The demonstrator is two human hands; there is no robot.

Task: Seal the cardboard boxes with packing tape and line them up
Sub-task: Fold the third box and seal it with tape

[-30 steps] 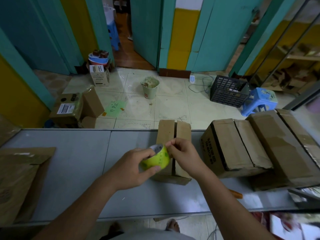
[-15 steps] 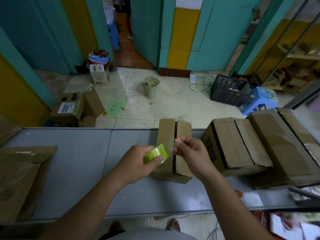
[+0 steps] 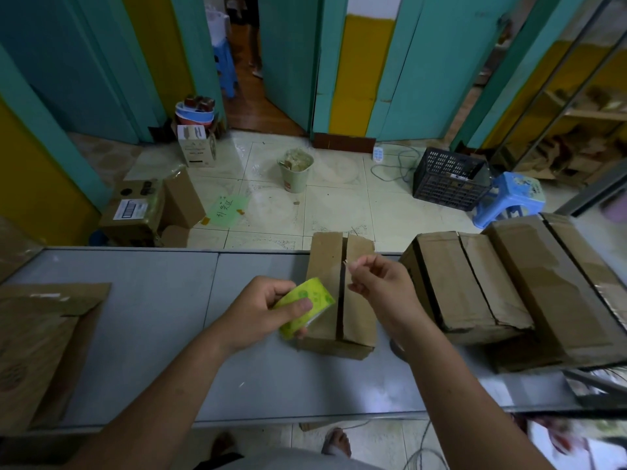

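Note:
A small cardboard box (image 3: 325, 266) stands in the middle of the grey table (image 3: 135, 300), its two top flaps closed with an open seam between them. My left hand (image 3: 261, 310) grips a yellow-green roll of packing tape (image 3: 305, 303) at the box's near left side. My right hand (image 3: 376, 286) pinches the free end of the tape above the seam. A clear strip of tape seems to run from the roll to my fingers. Two larger boxes, one (image 3: 475, 286) beside the other (image 3: 559, 286), lie close together at the right.
Flattened cardboard (image 3: 40, 340) lies on the table's left end. Beyond the table, the tiled floor holds cartons (image 3: 135, 215), a bucket (image 3: 296, 171), a black crate (image 3: 448, 178) and a blue stool (image 3: 512, 195). An orange-tipped thing pokes out under my right forearm.
My hands have drawn apart: the left has lowered the roll toward the box's near left side, the right has pulled the tape end up and to the right over the seam.

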